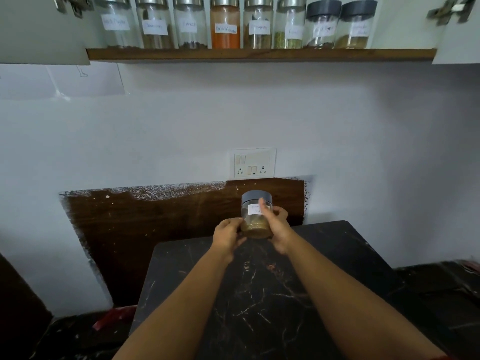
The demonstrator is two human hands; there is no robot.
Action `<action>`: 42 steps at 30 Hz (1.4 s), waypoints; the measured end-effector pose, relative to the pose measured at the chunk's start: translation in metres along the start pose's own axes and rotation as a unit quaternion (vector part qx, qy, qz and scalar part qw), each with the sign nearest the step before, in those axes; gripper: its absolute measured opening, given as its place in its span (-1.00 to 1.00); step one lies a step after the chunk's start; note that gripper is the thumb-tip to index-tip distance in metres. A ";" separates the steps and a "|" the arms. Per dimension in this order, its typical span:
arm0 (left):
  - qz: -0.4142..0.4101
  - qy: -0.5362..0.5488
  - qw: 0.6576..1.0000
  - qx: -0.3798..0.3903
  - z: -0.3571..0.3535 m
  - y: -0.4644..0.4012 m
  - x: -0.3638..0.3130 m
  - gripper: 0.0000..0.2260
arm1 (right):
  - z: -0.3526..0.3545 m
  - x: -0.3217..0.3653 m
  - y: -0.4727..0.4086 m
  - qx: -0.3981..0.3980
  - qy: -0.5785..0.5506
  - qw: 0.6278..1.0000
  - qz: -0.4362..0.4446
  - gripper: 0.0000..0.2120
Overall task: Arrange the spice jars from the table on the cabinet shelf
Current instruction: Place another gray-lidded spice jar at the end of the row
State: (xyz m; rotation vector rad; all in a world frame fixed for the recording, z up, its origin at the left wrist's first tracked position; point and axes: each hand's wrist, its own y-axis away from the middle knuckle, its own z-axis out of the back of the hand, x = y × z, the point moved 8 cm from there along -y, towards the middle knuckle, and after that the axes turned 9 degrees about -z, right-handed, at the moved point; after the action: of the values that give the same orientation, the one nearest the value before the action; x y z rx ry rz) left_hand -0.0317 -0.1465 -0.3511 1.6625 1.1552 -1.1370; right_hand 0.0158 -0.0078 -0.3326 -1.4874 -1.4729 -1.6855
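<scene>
A short clear spice jar (pixel 255 219) with a grey lid, a white label and brown powder is held upright just above the far edge of the dark marble table (pixel 272 294). My left hand (pixel 228 236) grips its lower left side. My right hand (pixel 278 227) wraps its right side, fingers across the label. High above, the wooden cabinet shelf (pixel 259 54) carries a row of several labelled spice jars, among them one with orange powder (pixel 225 24) and two grey-lidded ones (pixel 323 24) at the right end.
Open white cabinet doors (pixel 41 29) with metal hinges flank the shelf on both sides. A white switch and socket plate (pixel 252 163) sits on the wall above a dark wooden backboard (pixel 155 216). Something red (pixel 114 318) lies on the floor left of the table.
</scene>
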 end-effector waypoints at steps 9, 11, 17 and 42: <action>-0.044 0.071 0.995 0.054 -0.085 -0.014 -0.037 -0.79 | 0.051 0.072 0.009 -0.038 0.150 0.977 0.147 0.06; -0.064 0.072 0.992 0.079 -0.118 -0.018 -0.050 -0.77 | 0.072 0.100 0.013 -0.080 0.137 0.973 0.169 0.02; -0.141 0.049 0.982 0.118 -0.224 -0.030 -0.114 -0.75 | 0.133 0.196 0.047 -0.223 0.150 0.911 0.314 -0.11; -0.662 -0.581 0.446 -0.160 -0.404 -0.084 -0.329 -0.71 | 0.279 0.545 -0.017 -0.289 0.356 0.850 0.259 -0.05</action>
State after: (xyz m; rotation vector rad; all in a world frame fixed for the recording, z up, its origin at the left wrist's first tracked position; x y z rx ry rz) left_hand -0.0806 0.1731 0.0658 -0.9072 1.3032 -2.1035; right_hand -0.0548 0.4113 0.1087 -1.1328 -0.1455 -2.0577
